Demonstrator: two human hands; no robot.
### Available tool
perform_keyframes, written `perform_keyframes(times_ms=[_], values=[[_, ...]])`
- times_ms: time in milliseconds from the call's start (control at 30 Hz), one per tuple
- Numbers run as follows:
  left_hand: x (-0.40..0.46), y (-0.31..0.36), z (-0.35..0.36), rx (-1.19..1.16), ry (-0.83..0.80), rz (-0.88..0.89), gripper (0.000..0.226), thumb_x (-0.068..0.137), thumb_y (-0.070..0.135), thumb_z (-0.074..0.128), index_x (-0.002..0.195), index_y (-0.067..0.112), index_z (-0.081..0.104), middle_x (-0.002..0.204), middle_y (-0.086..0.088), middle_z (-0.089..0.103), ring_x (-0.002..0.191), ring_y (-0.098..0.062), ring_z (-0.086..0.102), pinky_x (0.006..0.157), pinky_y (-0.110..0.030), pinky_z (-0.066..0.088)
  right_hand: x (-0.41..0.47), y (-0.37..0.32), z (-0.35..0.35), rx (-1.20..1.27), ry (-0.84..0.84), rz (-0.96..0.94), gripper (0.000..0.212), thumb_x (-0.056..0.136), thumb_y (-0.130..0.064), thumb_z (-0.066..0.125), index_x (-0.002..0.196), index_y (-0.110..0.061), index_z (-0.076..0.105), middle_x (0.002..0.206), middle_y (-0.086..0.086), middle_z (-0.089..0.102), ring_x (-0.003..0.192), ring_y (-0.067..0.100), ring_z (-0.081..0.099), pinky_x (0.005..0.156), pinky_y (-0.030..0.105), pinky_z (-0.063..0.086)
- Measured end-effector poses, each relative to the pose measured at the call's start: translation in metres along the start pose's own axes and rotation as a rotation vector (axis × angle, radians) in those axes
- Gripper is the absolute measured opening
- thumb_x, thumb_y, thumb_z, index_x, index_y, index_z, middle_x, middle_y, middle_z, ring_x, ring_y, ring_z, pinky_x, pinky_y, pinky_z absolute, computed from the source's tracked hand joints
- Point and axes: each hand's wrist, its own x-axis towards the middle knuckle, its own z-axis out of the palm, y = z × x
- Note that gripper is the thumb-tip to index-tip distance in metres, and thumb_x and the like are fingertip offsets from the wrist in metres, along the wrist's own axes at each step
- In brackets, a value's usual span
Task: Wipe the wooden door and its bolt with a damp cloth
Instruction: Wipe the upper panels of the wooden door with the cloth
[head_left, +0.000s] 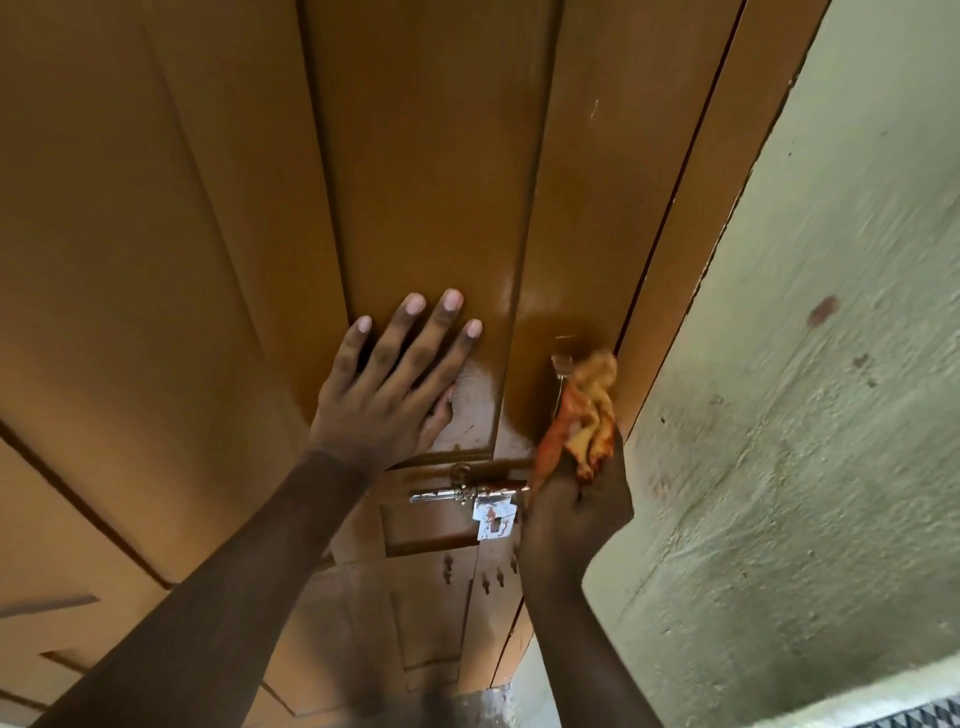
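Note:
A brown wooden door (415, 156) fills most of the view, its right part glossy and wet. My left hand (395, 384) presses flat on the lower end of a raised panel, fingers spread. My right hand (576, 509) grips a bunched orange and yellow cloth (584, 410) and holds it against the door's right stile, over a small metal handle (560, 366) that shows partly above the cloth. Below both hands a metal sliding bolt (467, 492) lies across the door, with a white hasp plate (493, 522) under it.
The brown door frame (717, 234) runs along the door's right edge. A rough pale green wall (831, 415) stands to the right of it. Several small keyhole-shaped marks (485, 577) sit on the door below the bolt.

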Motion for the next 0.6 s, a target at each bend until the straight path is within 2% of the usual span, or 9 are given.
perform_keyframes(times_ms=[67,100,167,233,333,400,467,533,600], values=[[-0.001,0.000,0.001,-0.003,-0.002,0.005,0.068,0.100,0.045,0.051,0.161,0.020,0.036,0.165,-0.009,0.034,0.151,-0.030,0.031,0.113,-0.051,0.032,0.000,0.007,-0.007,-0.027,0.020,0.143,0.024,0.097,-0.007,0.060,0.116,-0.002,0.073,0.100,0.001,0.077,0.087,-0.011,0.067,0.087,0.034,0.060],[-0.001,0.000,0.001,-0.005,0.002,0.006,0.068,0.100,0.045,0.051,0.161,0.020,0.036,0.165,-0.009,0.034,0.151,-0.030,0.031,0.113,-0.051,0.032,0.002,0.003,-0.007,-0.029,0.013,0.171,0.022,0.098,-0.005,0.059,0.115,-0.004,0.074,0.098,0.004,0.077,0.086,-0.006,0.069,0.088,0.038,0.060],[-0.001,0.000,0.001,0.009,0.010,0.003,0.069,0.099,0.046,0.052,0.161,0.021,0.037,0.165,-0.008,0.035,0.150,-0.030,0.033,0.112,-0.051,0.034,0.011,-0.016,0.000,0.029,0.010,0.123,0.025,0.099,-0.003,0.056,0.117,-0.003,0.073,0.102,0.006,0.077,0.090,0.005,0.070,0.088,0.026,0.058],[-0.001,0.000,0.000,0.001,0.006,0.006,0.069,0.099,0.047,0.052,0.161,0.021,0.036,0.165,-0.008,0.034,0.151,-0.029,0.032,0.111,-0.051,0.035,0.014,-0.033,0.008,0.060,-0.035,-0.051,0.032,0.098,-0.008,0.053,0.126,-0.002,0.068,0.115,0.008,0.074,0.106,0.010,0.070,0.091,0.016,0.056],[0.001,-0.002,0.000,-0.002,0.003,0.006,0.069,0.099,0.047,0.052,0.161,0.022,0.037,0.165,-0.008,0.033,0.151,-0.029,0.030,0.115,-0.050,0.031,0.005,-0.005,0.010,-0.162,-0.209,-0.426,0.040,0.101,-0.011,0.046,0.139,-0.007,0.057,0.144,0.015,0.058,0.134,0.034,0.056,0.090,0.050,0.060],[-0.001,-0.002,0.001,-0.008,0.000,0.003,0.068,0.099,0.046,0.052,0.161,0.022,0.037,0.165,-0.007,0.034,0.152,-0.028,0.030,0.118,-0.050,0.024,0.004,0.029,-0.002,-0.328,-0.322,-0.609,0.038,0.106,-0.017,0.046,0.144,-0.010,0.050,0.158,0.014,0.041,0.148,0.039,0.036,0.084,0.060,0.059],[-0.001,-0.001,0.001,-0.005,-0.011,0.006,0.068,0.099,0.045,0.053,0.161,0.022,0.038,0.165,-0.006,0.034,0.152,-0.027,0.030,0.118,-0.049,0.025,0.016,0.047,-0.012,-0.446,-0.416,-0.762,0.054,0.099,-0.021,0.066,0.147,-0.009,0.044,0.162,0.012,0.032,0.155,0.037,0.020,0.098,0.066,0.051],[-0.001,0.000,0.001,-0.026,-0.009,0.007,0.069,0.098,0.045,0.054,0.161,0.023,0.037,0.166,-0.006,0.033,0.152,-0.027,0.032,0.116,-0.049,0.030,0.035,0.051,-0.017,-0.561,-0.489,-0.950,0.060,0.093,-0.016,0.071,0.146,-0.006,0.044,0.160,0.016,0.035,0.157,0.033,0.012,0.114,0.061,0.039],[-0.001,0.001,0.001,-0.037,0.000,0.004,0.070,0.097,0.045,0.055,0.161,0.024,0.036,0.166,-0.005,0.033,0.152,-0.026,0.032,0.114,-0.049,0.033,0.052,0.054,-0.024,-0.678,-0.539,-1.152,0.046,0.102,-0.010,0.050,0.147,-0.006,0.044,0.158,0.016,0.037,0.158,0.029,0.008,0.123,0.050,0.023]])
